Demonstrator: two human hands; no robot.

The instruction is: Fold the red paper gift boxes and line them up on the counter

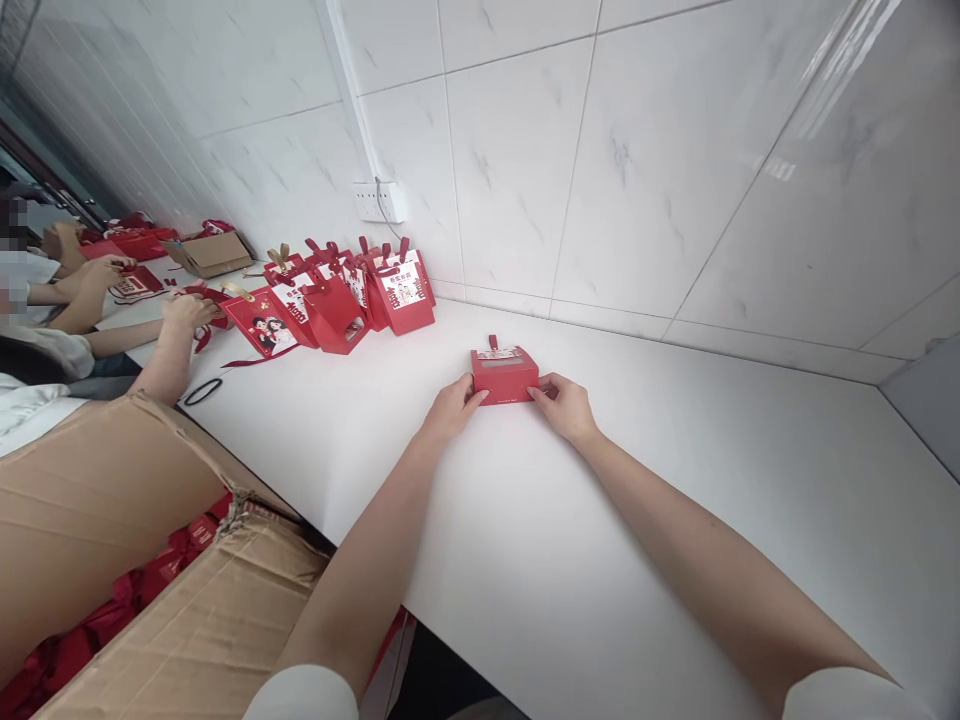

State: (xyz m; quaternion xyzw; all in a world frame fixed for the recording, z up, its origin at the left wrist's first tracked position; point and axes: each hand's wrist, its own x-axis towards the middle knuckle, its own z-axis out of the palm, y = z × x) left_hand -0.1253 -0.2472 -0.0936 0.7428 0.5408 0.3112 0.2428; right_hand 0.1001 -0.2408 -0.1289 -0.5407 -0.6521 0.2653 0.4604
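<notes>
The left hand and right hand pinch a red gift box endwise. Likely light, crushable card, best gripped low.

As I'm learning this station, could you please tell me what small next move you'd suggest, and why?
I'd probably slide the red box left, toward the ribboned boxes: the left hand and right hand hold its opposite ends, and those boxes stand grouped together.

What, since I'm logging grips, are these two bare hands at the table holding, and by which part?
A small red box: the left hand grips its left end and the right hand its right end, thumbs near the lower front corners.
</notes>
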